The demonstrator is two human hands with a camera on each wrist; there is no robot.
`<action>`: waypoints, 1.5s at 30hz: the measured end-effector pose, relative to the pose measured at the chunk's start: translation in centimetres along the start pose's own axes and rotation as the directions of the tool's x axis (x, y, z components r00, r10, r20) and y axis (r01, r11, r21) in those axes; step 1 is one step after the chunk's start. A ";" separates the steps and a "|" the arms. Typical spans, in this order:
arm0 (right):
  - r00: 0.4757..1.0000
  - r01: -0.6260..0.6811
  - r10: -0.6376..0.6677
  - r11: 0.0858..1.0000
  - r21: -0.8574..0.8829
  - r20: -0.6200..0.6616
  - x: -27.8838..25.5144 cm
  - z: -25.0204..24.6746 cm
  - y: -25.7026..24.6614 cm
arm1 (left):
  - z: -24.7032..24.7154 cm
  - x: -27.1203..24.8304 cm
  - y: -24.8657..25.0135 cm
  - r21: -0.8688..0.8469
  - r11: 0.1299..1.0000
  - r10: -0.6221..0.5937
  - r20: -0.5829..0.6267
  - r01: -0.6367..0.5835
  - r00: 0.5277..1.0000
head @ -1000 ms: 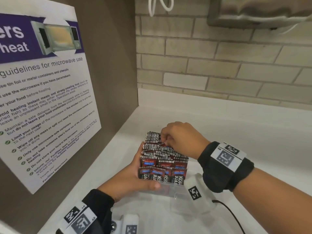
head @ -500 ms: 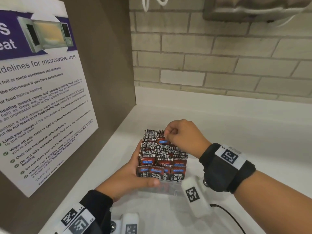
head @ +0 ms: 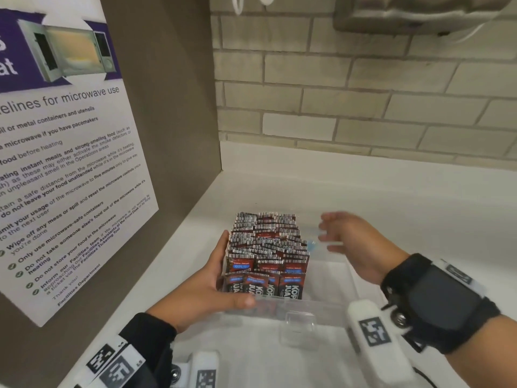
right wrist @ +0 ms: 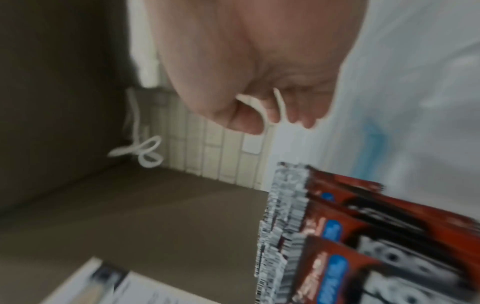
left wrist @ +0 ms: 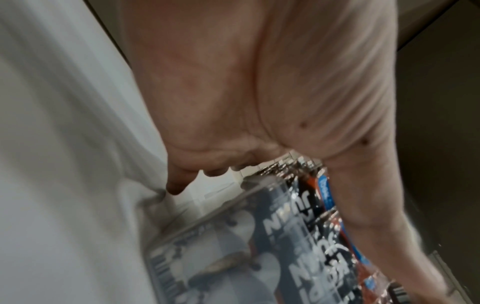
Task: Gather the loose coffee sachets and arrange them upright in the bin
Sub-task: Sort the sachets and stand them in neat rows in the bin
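Several red-and-black coffee sachets (head: 268, 247) stand upright in tight rows in a clear plastic bin (head: 310, 308) on the white counter. My left hand (head: 215, 278) grips the bin's near left corner, thumb across the front wall and fingers along the left side. The left wrist view shows the sachets (left wrist: 298, 236) through the bin's clear wall (left wrist: 207, 236). My right hand (head: 344, 236) is blurred, just right of the sachet rows, with spread fingers and nothing in it. In the right wrist view the fingers (right wrist: 298, 115) hang loose above the sachets (right wrist: 337, 236).
A microwave-use poster (head: 70, 163) hangs on the brown side panel close on the left. A brick wall (head: 363, 107) runs behind the white counter (head: 405, 208). A metal appliance (head: 419, 12) and a white cord loop (head: 249, 4) hang overhead.
My right hand has left the back rows of sachets and swung to the right with its fingers now spread. The left hand has kept its hold on the bin.
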State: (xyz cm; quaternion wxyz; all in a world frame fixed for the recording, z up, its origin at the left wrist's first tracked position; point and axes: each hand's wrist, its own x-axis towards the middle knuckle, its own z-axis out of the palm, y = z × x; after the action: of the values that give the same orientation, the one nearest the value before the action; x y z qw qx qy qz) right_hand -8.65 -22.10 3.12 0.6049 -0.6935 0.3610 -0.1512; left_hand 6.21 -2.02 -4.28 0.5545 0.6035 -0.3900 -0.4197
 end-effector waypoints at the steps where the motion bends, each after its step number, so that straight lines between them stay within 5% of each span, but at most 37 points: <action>1: 0.994 -0.065 0.070 0.996 -0.059 0.080 -0.4 -0.4 0.8 | 0.0 0.0 0.1 0.008 1.000 -0.001 0.008 0.001 1.000; 4: 0.948 -0.097 0.174 0.956 -0.277 0.267 -1.7 -0.1 1.8 | 0.3 0.3 0.5 0.022 1.000 0.016 0.046 -0.017 0.999; 10: 0.908 0.008 0.085 0.976 -0.219 0.411 -3.3 3.3 1.7 | 1.0 0.4 0.8 0.049 0.999 0.004 0.022 -0.005 1.000; 21: 0.913 -0.034 0.120 0.975 -0.221 0.389 -3.1 1.1 2.3 | 0.8 -0.5 0.7 0.081 0.996 0.022 0.017 -0.024 1.000; 28: 0.862 0.122 -0.058 0.988 -0.094 0.504 -3.1 3.2 2.7 | 1.6 -0.3 0.5 0.078 0.996 0.031 0.001 -0.031 1.000; 33: 0.884 0.180 -0.132 0.981 -0.066 0.449 -2.7 4.2 3.3 | 1.8 0.4 0.6 0.067 0.996 0.055 -0.054 -0.051 0.997; 40: 0.928 0.101 -0.009 0.969 -0.227 0.373 -3.5 1.6 2.1 | 0.7 -0.3 0.1 0.092 0.996 0.014 -0.065 -0.008 0.998; 45: 0.973 0.224 -0.204 0.949 -0.223 0.110 -5.6 -1.7 2.6 | -0.9 -2.0 -0.8 0.122 0.992 0.009 -0.122 0.006 0.993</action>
State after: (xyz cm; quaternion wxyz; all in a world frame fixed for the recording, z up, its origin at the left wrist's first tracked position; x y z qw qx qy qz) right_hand -14.47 -19.52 2.35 0.5140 -0.8007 0.2727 -0.1426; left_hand 6.40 0.24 -4.89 0.5396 0.6607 -0.3807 -0.3569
